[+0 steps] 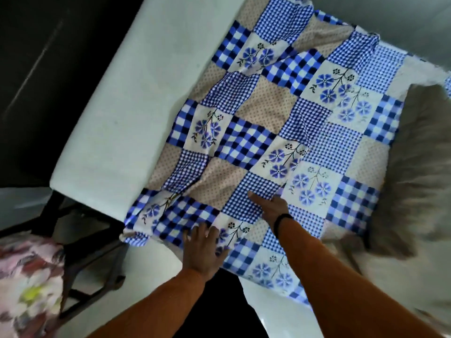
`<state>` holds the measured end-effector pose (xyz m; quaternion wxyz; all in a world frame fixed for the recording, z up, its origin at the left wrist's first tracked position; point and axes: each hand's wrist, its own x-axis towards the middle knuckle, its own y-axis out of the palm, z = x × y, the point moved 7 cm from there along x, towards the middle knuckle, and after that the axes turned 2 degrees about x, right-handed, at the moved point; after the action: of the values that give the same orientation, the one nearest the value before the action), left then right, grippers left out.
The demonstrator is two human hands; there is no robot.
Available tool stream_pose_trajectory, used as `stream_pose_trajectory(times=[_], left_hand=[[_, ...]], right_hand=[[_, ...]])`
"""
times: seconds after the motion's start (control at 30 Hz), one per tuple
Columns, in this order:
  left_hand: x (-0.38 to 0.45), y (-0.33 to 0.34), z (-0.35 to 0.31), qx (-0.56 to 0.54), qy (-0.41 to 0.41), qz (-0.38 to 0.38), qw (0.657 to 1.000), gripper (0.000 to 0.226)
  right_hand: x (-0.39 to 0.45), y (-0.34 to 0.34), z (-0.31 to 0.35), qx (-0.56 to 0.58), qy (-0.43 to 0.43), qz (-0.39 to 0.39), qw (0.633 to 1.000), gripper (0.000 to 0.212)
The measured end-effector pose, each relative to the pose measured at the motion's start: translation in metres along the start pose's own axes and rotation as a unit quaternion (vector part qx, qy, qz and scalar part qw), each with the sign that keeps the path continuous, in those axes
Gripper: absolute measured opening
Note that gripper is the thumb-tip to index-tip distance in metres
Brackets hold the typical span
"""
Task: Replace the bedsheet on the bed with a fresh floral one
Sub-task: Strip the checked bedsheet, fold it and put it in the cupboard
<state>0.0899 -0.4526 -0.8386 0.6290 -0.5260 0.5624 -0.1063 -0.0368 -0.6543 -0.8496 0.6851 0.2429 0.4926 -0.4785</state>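
Hands lie flat, fingers straight, on the floral bedsheet (280,123): left hand (202,250) lower centre, right hand (271,206) just above. Bare mattress (127,106) shows at left.

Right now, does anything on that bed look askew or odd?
Yes. The blue checked floral patchwork sheet lies crooked and wrinkled, folded over itself, leaving the white mattress bare on one side. Both hands, left hand and right hand, rest on it.

Floral bedsheet (280,123): thin printed cloth, matt, lightly creased, blue check and flower patches. Mattress (127,98): smooth matt white covering. Grey blanket (419,152): fuzzy, long-piled. Chair frame (83,237): dark, metal-like, dull. Crumpled cloth (29,279): pink printed fabric.
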Motion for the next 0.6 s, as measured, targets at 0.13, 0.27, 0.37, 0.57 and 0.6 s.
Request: stream_pose_trajectory(times=[0.13, 0.27, 0.37, 0.57, 0.6], left_hand=[[-0.011, 0.011, 0.001, 0.022, -0.002, -0.002, 1.0, 0.062], [-0.026, 0.02, 0.005, 0.017, -0.032, 0.011, 0.999, 0.064], [-0.037, 0.031, 0.006, 0.008, -0.045, -0.013, 0.999, 0.036], [-0.042, 0.052, -0.007, -0.067, -0.069, 0.005, 0.995, 0.021], [-0.046, 0.059, -0.015, -0.056, -0.061, 0.039, 0.996, 0.021]], right_hand=[[-0.028, 0.022, -0.04, -0.058, -0.015, 0.022, 0.998, 0.032], [-0.037, 0.039, -0.089, -0.105, -0.009, 0.018, 0.994, 0.036], [-0.026, 0.041, -0.122, -0.171, -0.038, 0.004, 0.985, 0.046], [-0.011, 0.026, -0.144, -0.278, -0.142, -0.025, 0.95, 0.039], [-0.021, 0.021, -0.146, -0.281, -0.145, -0.035, 0.948, 0.042]])
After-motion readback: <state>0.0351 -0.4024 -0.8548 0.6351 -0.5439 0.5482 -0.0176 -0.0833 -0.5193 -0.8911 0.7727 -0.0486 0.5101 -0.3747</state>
